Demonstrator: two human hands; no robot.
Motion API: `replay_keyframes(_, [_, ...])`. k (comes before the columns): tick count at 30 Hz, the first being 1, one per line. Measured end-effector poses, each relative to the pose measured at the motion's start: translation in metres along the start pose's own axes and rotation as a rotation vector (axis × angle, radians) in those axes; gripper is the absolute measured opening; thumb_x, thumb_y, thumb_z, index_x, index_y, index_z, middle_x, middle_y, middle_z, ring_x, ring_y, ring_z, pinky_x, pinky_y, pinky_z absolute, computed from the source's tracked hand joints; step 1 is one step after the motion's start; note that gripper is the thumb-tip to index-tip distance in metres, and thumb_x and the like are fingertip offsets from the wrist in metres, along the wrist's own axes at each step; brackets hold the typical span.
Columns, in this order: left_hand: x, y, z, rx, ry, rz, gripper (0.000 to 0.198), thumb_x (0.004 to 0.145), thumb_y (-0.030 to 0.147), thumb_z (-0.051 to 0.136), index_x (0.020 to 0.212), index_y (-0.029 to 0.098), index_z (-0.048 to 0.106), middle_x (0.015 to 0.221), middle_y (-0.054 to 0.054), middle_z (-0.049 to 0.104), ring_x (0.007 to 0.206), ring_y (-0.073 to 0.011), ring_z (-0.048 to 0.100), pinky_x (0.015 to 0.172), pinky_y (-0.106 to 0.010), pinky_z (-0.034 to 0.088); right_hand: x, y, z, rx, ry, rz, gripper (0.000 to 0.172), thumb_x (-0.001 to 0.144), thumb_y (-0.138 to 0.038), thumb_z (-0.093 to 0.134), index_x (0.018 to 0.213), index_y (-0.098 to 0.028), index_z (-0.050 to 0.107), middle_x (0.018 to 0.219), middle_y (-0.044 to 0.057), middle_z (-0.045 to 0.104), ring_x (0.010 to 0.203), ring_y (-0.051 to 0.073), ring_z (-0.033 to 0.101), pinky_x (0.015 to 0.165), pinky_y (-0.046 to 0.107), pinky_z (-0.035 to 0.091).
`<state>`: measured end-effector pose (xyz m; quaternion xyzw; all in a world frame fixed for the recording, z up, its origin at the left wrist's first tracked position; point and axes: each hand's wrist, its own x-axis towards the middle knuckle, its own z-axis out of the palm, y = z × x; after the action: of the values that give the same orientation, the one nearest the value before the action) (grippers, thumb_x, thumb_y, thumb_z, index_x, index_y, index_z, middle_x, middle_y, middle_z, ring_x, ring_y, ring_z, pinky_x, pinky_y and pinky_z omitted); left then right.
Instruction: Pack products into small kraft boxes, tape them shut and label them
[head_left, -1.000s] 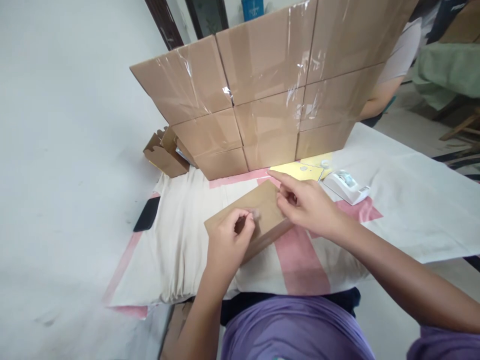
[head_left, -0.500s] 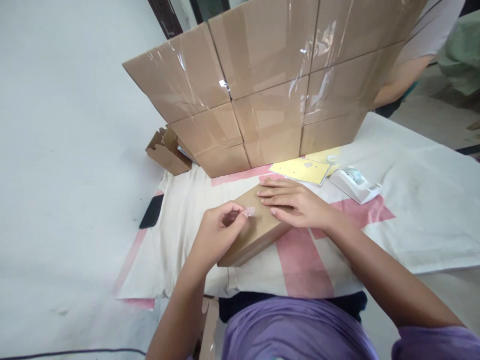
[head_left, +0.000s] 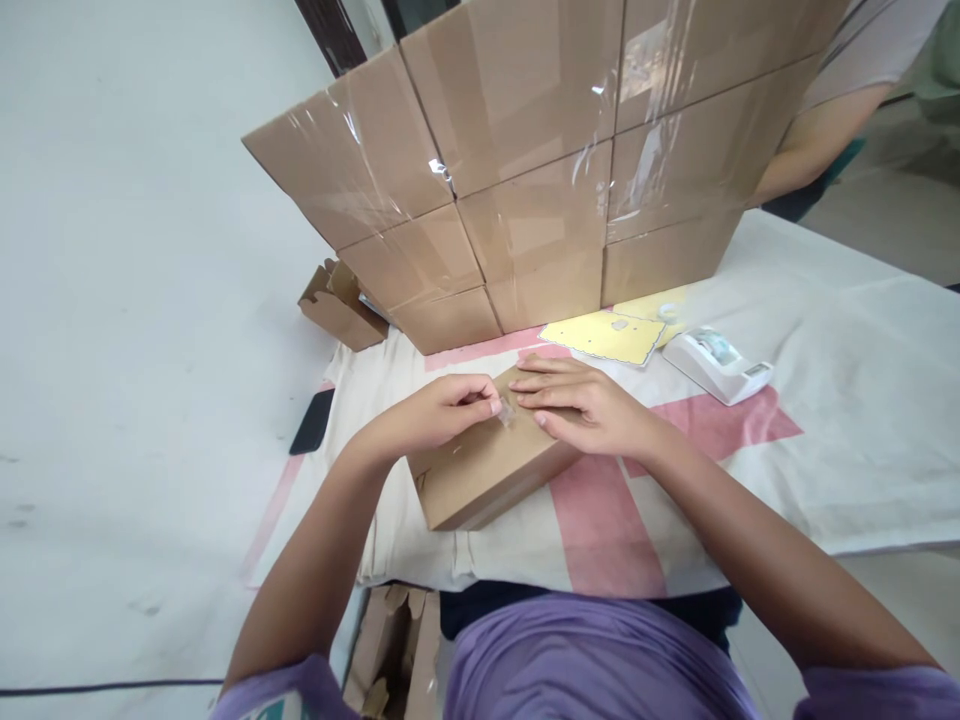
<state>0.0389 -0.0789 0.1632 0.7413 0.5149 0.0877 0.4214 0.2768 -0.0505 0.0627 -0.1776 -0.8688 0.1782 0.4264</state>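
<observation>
A closed brown cardboard box (head_left: 480,470) lies at a slant on the cloth-covered table in front of me. My left hand (head_left: 454,408) pinches a small piece of clear tape (head_left: 505,412) between thumb and forefinger, over the box's top. My right hand (head_left: 574,400) lies on the far right part of the top, its fingers stretched out and slightly apart. The tape's far end reaches toward my right fingertips; whether they touch it I cannot tell.
Stacked cardboard boxes (head_left: 532,210) wall off the back. A white tape dispenser (head_left: 716,365) and a yellow sheet (head_left: 604,338) lie behind my right hand. At left are a black phone (head_left: 312,422) and an open carton (head_left: 345,310). A person's arm (head_left: 825,140) shows at back right.
My left forearm has swung outward to the left, and its hand has shifted up slightly along the box, still pinching the tape. My right hand stays nearly where it was.
</observation>
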Motion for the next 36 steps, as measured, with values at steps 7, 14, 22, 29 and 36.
replay_keyframes(7, [0.003, 0.0, 0.008, 0.077, 0.024, 0.009, 0.027, 0.094, 0.046, 0.052, 0.084, 0.023, 0.062, 0.067, 0.005, 0.053, 0.057, -0.0115, 0.044, 0.053, -0.024, 0.032, -0.001, 0.0, 0.003, 0.048, 0.042, 0.044, 0.028, 0.096, -0.023, 0.061, 0.118, -0.024, 0.078, 0.126, 0.007, 0.076, 0.139, 0.03, 0.057, 0.116, 0.054, 0.047])
replay_keyframes(14, [0.003, -0.001, 0.016, 0.184, 0.105, 0.013, 0.03, 0.094, 0.047, 0.056, 0.078, 0.021, 0.059, 0.069, 0.004, 0.055, 0.065, -0.012, 0.047, 0.059, -0.025, 0.033, -0.001, 0.001, 0.005, 0.063, 0.067, 0.051, 0.028, 0.096, -0.021, 0.061, 0.118, -0.023, 0.079, 0.124, 0.007, 0.077, 0.138, 0.031, 0.058, 0.116, 0.055, 0.047])
replay_keyframes(22, [0.003, 0.0, 0.022, 0.281, 0.189, -0.053, 0.028, 0.091, 0.046, 0.061, 0.079, 0.022, 0.061, 0.067, 0.005, 0.057, 0.063, -0.0126, 0.049, 0.059, -0.028, 0.032, 0.0, 0.0, 0.006, 0.106, 0.091, 0.035, 0.027, 0.096, -0.02, 0.062, 0.115, -0.025, 0.08, 0.122, 0.006, 0.078, 0.136, 0.031, 0.06, 0.115, 0.057, 0.048])
replay_keyframes(29, [0.003, 0.005, 0.024, 0.387, 0.25, -0.133, 0.032, 0.088, 0.05, 0.064, 0.075, 0.022, 0.053, 0.07, 0.003, 0.058, 0.066, -0.0155, 0.05, 0.059, -0.03, 0.03, -0.001, -0.002, 0.005, 0.084, 0.074, 0.061, 0.026, 0.096, -0.019, 0.06, 0.114, -0.021, 0.08, 0.123, 0.008, 0.077, 0.137, 0.031, 0.059, 0.114, 0.055, 0.05])
replay_keyframes(36, [0.002, 0.007, 0.033, 0.449, 0.343, -0.139, 0.019, 0.095, 0.036, 0.056, 0.082, 0.024, 0.051, 0.069, 0.006, 0.058, 0.066, -0.0151, 0.05, 0.062, -0.031, 0.031, -0.003, -0.001, 0.007, 0.086, 0.085, 0.056, 0.028, 0.097, -0.019, 0.059, 0.116, -0.024, 0.079, 0.123, 0.006, 0.077, 0.137, 0.03, 0.059, 0.115, 0.057, 0.048])
